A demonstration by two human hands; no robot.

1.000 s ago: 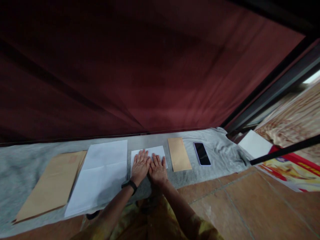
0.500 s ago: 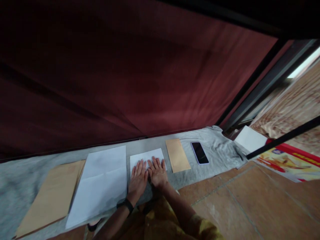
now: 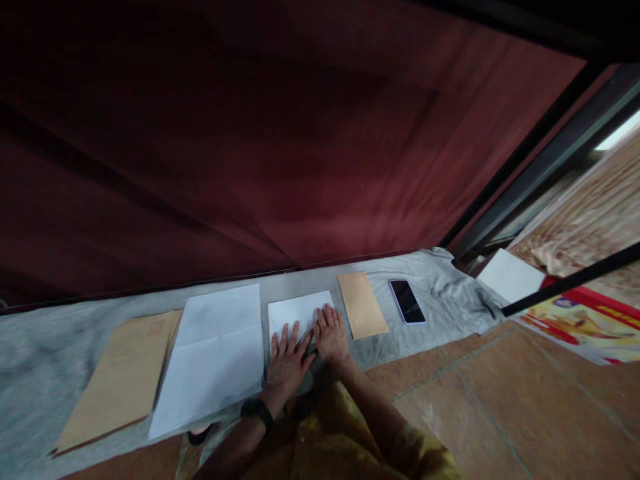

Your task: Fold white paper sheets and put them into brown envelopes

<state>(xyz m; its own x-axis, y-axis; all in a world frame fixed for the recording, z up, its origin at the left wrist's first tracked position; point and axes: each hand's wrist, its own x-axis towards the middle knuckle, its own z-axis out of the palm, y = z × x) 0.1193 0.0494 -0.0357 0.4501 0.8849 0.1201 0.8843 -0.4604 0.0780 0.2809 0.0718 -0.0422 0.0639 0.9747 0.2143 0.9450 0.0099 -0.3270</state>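
Observation:
A folded white sheet of paper [image 3: 299, 309] lies flat on the grey cloth [image 3: 30, 347] in front of me. My left hand [image 3: 289, 365] rests on its lower left part with the fingers spread. On the sheet's right edge lies my right hand [image 3: 331, 337], flat, its fingers close together. Both palms cover the near side of the paper. Just right of that hand is a small brown envelope [image 3: 363, 305]. To the left of my left hand lies a stack of large white paper [image 3: 215, 353] with a crease across it.
Large brown envelopes [image 3: 120, 377] lie at the far left. A phone [image 3: 407, 301] with a dark screen sits right of the small envelope. A dark red curtain [image 3: 300, 167] hangs behind the cloth. At right are a black bar [image 3: 575, 279] and a red-and-yellow printed box [image 3: 585, 320].
My left hand has slid toward me and spread its fingers. My right hand has shifted to the sheet's right edge, fingers drawn closer together. The whole view has shifted slightly.

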